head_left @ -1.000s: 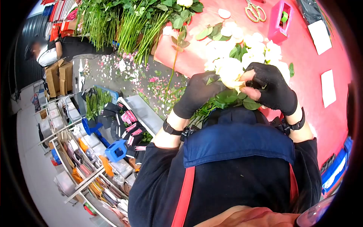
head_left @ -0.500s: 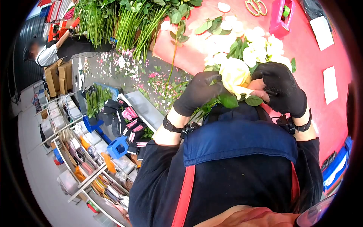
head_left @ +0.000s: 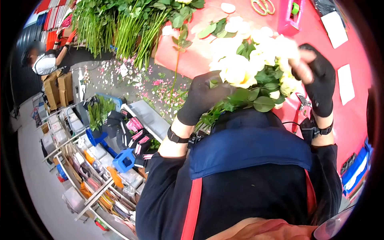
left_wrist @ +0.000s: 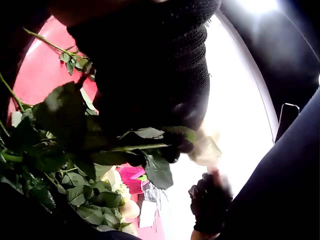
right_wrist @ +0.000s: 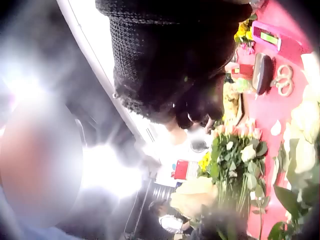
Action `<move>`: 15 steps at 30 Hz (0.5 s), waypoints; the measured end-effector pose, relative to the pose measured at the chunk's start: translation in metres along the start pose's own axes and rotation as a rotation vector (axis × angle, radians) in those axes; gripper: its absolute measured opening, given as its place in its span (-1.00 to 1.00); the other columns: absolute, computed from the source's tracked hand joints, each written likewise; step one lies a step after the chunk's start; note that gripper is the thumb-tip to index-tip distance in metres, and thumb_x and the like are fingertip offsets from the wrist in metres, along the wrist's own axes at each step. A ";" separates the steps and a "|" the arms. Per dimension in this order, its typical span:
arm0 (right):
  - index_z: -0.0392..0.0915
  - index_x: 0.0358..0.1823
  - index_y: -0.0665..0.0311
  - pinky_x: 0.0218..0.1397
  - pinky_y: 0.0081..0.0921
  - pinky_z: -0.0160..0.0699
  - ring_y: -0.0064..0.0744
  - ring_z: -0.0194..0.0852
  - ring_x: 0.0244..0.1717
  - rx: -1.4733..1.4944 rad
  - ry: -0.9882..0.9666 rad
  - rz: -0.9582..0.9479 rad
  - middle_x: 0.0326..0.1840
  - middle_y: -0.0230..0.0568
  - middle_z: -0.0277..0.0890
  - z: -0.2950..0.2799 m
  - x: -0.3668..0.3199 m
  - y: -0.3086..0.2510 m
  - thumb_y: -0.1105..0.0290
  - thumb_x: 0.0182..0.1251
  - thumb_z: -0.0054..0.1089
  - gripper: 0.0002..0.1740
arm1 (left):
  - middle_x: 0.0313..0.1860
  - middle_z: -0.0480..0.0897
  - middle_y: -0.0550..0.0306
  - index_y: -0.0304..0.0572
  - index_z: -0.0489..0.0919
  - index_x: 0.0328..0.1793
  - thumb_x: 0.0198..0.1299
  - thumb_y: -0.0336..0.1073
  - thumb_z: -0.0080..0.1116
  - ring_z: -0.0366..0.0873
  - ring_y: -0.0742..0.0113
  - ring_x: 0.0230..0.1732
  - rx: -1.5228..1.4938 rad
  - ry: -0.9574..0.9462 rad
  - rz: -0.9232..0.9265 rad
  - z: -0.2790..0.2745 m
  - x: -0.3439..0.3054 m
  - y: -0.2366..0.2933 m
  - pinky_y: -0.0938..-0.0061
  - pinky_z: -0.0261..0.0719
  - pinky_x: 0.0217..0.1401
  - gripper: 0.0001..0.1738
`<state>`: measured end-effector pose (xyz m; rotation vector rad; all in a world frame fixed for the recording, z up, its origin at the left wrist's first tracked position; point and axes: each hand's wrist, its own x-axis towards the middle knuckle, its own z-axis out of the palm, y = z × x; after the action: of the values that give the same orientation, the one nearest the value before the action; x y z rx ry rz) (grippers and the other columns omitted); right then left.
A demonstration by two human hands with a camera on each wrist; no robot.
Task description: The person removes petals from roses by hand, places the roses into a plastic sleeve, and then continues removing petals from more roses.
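With left hand clamped round rose bunch stems, steady it; bring right hand, grasp indiscernible beside bunch, in gently.

Bright even daylight, fisheye-warped dark edges, wrist views glare-washed, blurred
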<state>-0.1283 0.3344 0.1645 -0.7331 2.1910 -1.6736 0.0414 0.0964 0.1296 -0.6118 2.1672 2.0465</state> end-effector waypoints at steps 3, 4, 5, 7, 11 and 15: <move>0.63 0.13 0.26 -0.21 -0.67 0.46 -0.66 0.51 -0.34 -0.296 0.289 -0.072 -0.27 -0.36 0.59 -0.015 0.020 0.004 0.45 0.36 0.30 -0.68 | -0.17 0.75 0.13 -0.38 0.67 0.02 0.12 -0.51 0.32 0.68 0.47 -0.17 -0.133 -0.065 0.059 0.017 0.020 -0.011 0.54 0.64 -0.02 -0.69; 0.60 0.23 0.22 -0.16 -0.70 0.47 -0.68 0.52 -0.32 -0.290 0.417 0.012 -0.25 -0.38 0.59 -0.014 0.026 0.003 0.44 0.37 0.30 -0.60 | -0.15 0.74 0.08 -0.37 0.64 0.05 0.13 -0.45 0.39 0.69 0.39 -0.15 0.041 -0.078 0.089 0.024 0.028 -0.009 0.50 0.64 0.00 -0.65; 0.58 0.27 0.20 -0.14 -0.70 0.47 -0.67 0.51 -0.31 -0.319 0.473 0.040 -0.24 -0.37 0.59 -0.011 0.028 0.003 0.42 0.38 0.30 -0.57 | -0.11 0.73 0.04 -0.36 0.63 0.07 0.11 -0.41 0.43 0.69 0.33 -0.11 0.107 -0.089 0.198 0.035 0.038 -0.017 0.46 0.64 0.02 -0.61; 0.63 0.13 0.28 -0.32 -0.69 0.37 -0.75 0.43 -0.40 -0.335 0.489 -0.140 -0.29 -0.40 0.63 -0.004 0.025 0.011 0.40 0.31 0.38 -0.63 | -0.04 0.72 -0.04 -0.34 0.62 0.11 0.08 -0.33 0.49 0.70 0.21 -0.03 0.252 -0.087 0.412 0.060 0.054 -0.032 0.39 0.63 0.07 -0.53; 0.64 -0.13 0.33 -0.27 -0.53 0.49 -0.53 0.55 -0.37 -0.257 0.039 -0.190 -0.34 -0.24 0.62 0.029 -0.001 0.010 0.50 0.31 0.31 -0.87 | 0.04 0.69 -0.07 -0.28 0.64 0.09 0.07 -0.26 0.51 0.66 0.12 0.10 0.270 -0.115 0.636 0.068 0.068 -0.031 0.29 0.62 0.14 -0.52; 0.64 -0.08 0.32 -0.17 -0.39 0.53 -0.29 0.59 -0.30 -0.409 -0.060 -0.234 -0.22 -0.16 0.64 0.028 -0.017 0.033 0.52 0.24 0.32 -0.78 | -0.17 0.69 0.03 -0.23 0.69 -0.05 0.20 -0.37 0.35 0.67 0.38 -0.25 0.244 0.379 0.342 -0.014 0.111 -0.086 0.46 0.65 -0.17 -0.79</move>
<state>-0.1073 0.3271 0.1232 -1.1666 2.5147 -1.2828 -0.0269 0.0569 0.0128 -0.6829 2.8638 1.8811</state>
